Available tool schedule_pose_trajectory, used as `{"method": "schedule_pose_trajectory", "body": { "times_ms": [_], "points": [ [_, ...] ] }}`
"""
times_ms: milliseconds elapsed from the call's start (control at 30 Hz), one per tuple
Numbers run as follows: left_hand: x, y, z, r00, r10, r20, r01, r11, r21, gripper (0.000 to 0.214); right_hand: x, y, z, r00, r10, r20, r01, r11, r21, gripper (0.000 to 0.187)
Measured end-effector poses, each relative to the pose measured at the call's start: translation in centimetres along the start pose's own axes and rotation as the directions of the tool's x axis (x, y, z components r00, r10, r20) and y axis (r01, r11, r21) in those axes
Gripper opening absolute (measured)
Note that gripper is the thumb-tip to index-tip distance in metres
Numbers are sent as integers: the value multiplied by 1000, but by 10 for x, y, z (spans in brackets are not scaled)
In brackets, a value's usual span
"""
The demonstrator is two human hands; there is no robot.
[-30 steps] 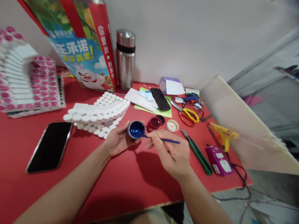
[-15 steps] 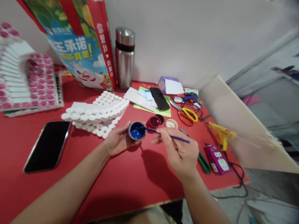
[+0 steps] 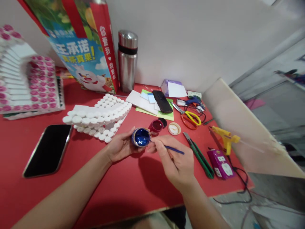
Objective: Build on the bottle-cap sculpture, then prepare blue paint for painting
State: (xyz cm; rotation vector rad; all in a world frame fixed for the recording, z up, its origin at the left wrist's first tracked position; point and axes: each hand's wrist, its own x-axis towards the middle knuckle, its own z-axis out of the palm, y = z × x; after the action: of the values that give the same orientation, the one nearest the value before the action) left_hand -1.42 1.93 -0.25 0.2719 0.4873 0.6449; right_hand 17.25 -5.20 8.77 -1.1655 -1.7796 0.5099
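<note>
My left hand [image 3: 122, 146] is wrapped round a small jar of blue paint [image 3: 141, 137], its open mouth tipped toward me. Between the fingers of my right hand [image 3: 175, 157] is a thin blue paintbrush [image 3: 175, 149], its tip at the jar's right rim. Just behind the jar stands an open pot of dark red paint [image 3: 156, 126], beside a black lid [image 3: 163, 122] and a pale lid with a yellowish smear [image 3: 174, 128]. A white structure of stacked round caps [image 3: 102, 116] sits left of the jar.
A green utility knife [image 3: 200, 157], scissors [image 3: 190, 119], yellow glue gun [image 3: 225, 136] and purple box [image 3: 221, 163] lie to the right. At the left is a large phone [image 3: 49, 151]. A steel flask [image 3: 128, 63] and printed bag [image 3: 83, 54] stand behind; a smaller phone [image 3: 162, 101] lies on papers.
The paintbrush has moved from inside the jar to its right rim, with my right hand shifting left. The jar has moved slightly right and toward me, and the utility knife is more exposed.
</note>
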Motion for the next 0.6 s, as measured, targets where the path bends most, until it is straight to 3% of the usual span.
{"method": "schedule_pose_trajectory", "body": {
  "times_ms": [100, 233, 300, 433, 600],
  "points": [
    [-1, 1, 1, 1000, 6, 20, -5, 1000, -6, 40, -1, 0, -4, 999, 21, 30, -20, 1000, -24, 21],
    [0, 0, 1, 999, 8, 35, -8, 1000, 11, 42, 1, 1, -6, 998, 5, -55, -13, 988, -156, 20],
    [0, 0, -1, 1000, 3, 21, -4, 1000, 15, 42, 2, 1, -2, 998, -12, -69, 3, 991, -136, 17],
    [-1, 1, -1, 1000, 17, 16, -17, 1000, 6, 41, 1, -2, 2, 1000, -8, 11, 8, 1000, -22, 18],
    [0, 3, 2, 998, 27, 58, -28, 1000, 13, 42, 1, -1, -6, 999, -14, -50, 5, 984, -176, 19]
  ]
}}
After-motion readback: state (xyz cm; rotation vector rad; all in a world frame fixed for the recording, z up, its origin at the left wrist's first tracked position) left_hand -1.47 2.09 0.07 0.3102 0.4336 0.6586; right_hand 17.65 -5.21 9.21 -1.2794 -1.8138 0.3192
